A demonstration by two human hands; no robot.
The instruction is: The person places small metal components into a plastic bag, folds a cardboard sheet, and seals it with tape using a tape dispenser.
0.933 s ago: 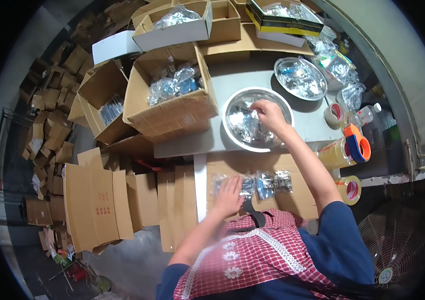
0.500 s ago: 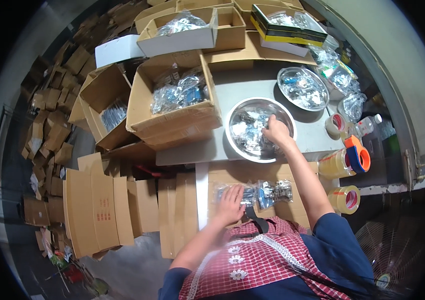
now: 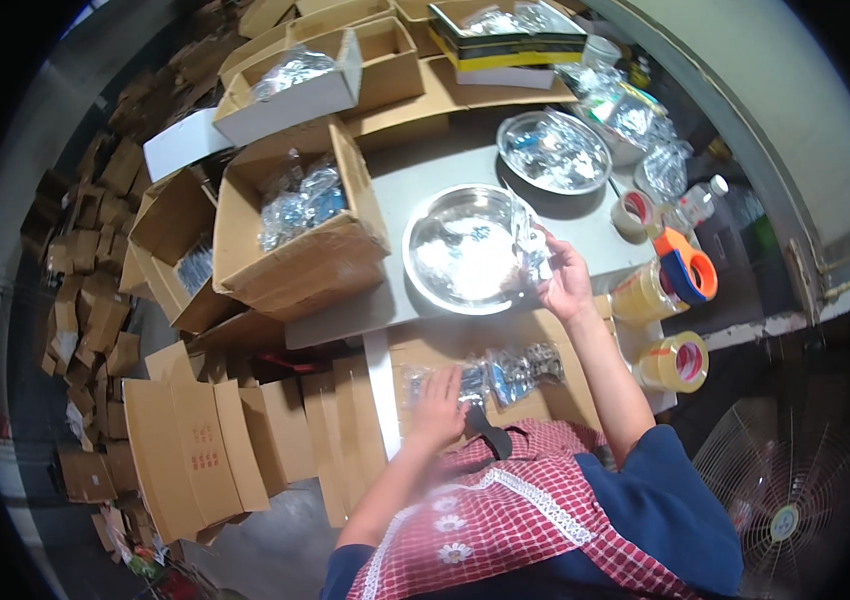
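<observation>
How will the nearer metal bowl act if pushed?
The nearer metal bowl should stay stiff, judging by its metal wall. It should probably slide, not roll, standing upright on the grey table. It might tip off if pushed toward the table's front edge, close by.

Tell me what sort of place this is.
Probably a packing workshop: a cardboard box holding plastic bags, tape rolls on the right, and a heap of boxes on the left.
</observation>
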